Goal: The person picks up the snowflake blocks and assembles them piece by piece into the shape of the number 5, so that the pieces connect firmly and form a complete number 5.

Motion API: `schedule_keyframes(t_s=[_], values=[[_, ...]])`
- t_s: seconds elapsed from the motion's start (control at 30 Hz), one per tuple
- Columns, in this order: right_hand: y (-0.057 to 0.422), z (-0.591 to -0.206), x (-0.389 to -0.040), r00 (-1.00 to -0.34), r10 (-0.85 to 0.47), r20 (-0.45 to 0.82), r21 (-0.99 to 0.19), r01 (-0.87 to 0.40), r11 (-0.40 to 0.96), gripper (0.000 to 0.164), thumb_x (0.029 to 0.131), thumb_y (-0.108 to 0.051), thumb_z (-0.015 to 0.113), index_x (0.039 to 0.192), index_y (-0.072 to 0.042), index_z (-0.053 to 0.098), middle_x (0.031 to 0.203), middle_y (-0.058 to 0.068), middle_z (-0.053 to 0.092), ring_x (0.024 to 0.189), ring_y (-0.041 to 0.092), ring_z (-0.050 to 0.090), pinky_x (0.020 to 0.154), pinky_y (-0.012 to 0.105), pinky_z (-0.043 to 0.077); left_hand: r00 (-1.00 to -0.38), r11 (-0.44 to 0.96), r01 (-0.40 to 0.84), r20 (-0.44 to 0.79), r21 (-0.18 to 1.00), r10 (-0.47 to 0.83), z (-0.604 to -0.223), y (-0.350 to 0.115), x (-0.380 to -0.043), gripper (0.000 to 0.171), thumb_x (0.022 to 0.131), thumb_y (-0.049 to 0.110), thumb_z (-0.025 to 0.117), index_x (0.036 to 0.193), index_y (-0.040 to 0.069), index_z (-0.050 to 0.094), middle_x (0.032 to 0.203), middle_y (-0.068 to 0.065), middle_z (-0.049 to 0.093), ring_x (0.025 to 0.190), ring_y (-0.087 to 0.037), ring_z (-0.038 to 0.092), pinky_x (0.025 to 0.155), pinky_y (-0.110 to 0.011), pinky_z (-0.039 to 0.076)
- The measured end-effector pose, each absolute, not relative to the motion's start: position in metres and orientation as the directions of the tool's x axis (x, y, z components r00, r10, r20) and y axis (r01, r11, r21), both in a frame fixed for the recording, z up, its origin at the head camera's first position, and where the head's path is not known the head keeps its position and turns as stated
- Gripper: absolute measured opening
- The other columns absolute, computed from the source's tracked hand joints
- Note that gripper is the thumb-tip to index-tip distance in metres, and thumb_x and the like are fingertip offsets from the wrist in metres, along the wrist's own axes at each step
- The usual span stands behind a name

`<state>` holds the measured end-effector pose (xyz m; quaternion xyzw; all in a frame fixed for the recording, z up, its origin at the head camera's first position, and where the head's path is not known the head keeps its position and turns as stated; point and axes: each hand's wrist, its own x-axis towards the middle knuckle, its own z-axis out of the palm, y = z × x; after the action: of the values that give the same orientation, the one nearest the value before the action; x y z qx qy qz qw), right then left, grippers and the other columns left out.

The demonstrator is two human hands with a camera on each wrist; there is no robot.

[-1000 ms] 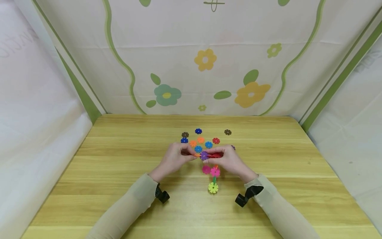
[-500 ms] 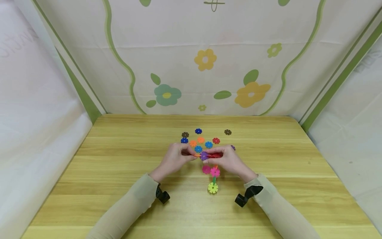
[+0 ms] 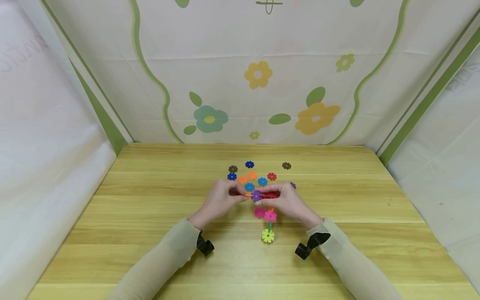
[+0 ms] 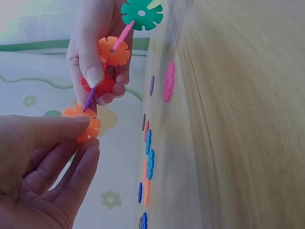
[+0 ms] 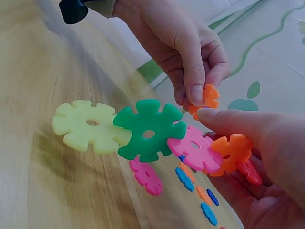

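My left hand [image 3: 221, 200] pinches an orange notched interlocking disc [image 4: 82, 125] between thumb and fingertips. Facing it, my right hand [image 3: 290, 202] grips the red disc [image 4: 106, 84] in a chain of slotted-together discs. A purple disc [image 3: 256, 196] seen edge-on in the left wrist view joins the red one and meets the orange disc at its slot. From the right hand the chain runs toward the person through a second orange disc [image 5: 231, 152], a pink disc [image 5: 194, 147] and a green disc [image 5: 149, 130] to a yellow disc [image 5: 88, 125]. Fingers partly cover the red disc.
Loose discs lie flat beyond the hands on the wooden table [image 3: 150, 233], among them a dark blue disc [image 3: 249, 164], a brown disc [image 3: 286, 166] and a light blue disc [image 3: 262, 181]. A magenta disc [image 3: 259, 212] rests beside the chain. A printed cloth [image 3: 225, 62] hangs behind the table.
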<state>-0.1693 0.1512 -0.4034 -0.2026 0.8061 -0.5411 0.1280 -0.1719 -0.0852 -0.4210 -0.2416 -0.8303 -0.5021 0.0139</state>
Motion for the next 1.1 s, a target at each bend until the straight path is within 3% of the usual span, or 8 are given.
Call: schedule_keyframes(t_s=[0.2,0.33,0.6,1.1], values=[[0.155,-0.419,-0.178,-0.889,-0.458,-0.005,-0.926,-0.169,0.338,0.034,0.088,-0.004,0.081,0.121,0.000,0.073,0.110,0.013,0.073,0.090,0.027,0.070,0.078,0.046,0.060,-0.884,0.381,0.416,0.267,0.826,0.384,-0.422,-0.085,-0.172,0.013,0.087,0.001,0.080,0.081,0.011,0.074,0.081,0.007,0.070,0.075,-0.009,0.067,0.071,-0.026,0.059],[0.159,-0.433,-0.185,-0.891,-0.453,-0.006,-0.927,-0.164,0.336,0.036,0.088,-0.009,0.082,0.122,-0.004,0.073,0.112,0.010,0.072,0.089,0.023,0.069,0.075,0.039,0.061,-0.886,0.365,0.406,0.263,0.838,0.381,-0.421,-0.085,-0.172,0.013,0.086,0.000,0.081,0.081,0.010,0.074,0.081,0.006,0.070,0.075,-0.010,0.067,0.071,-0.027,0.059],[0.157,-0.426,-0.180,-0.898,-0.441,-0.003,-0.936,-0.153,0.317,0.042,0.082,-0.021,0.089,0.120,-0.009,0.076,0.108,0.009,0.072,0.088,0.023,0.071,0.074,0.033,0.061,-0.905,0.368,0.362,0.228,0.857,0.359,-0.417,-0.085,-0.171,0.013,0.086,0.001,0.082,0.081,0.010,0.074,0.081,0.006,0.070,0.075,-0.012,0.067,0.071,-0.028,0.059],[0.159,-0.427,-0.182,-0.877,-0.479,0.038,-0.926,-0.211,0.313,0.040,0.084,-0.022,0.087,0.121,-0.011,0.075,0.107,0.007,0.073,0.088,0.024,0.071,0.074,0.037,0.061,-0.892,0.351,0.362,0.211,0.864,0.400,-0.415,-0.088,-0.174,0.011,0.087,0.002,0.081,0.083,0.009,0.074,0.083,0.002,0.071,0.076,-0.013,0.067,0.071,-0.029,0.059]])
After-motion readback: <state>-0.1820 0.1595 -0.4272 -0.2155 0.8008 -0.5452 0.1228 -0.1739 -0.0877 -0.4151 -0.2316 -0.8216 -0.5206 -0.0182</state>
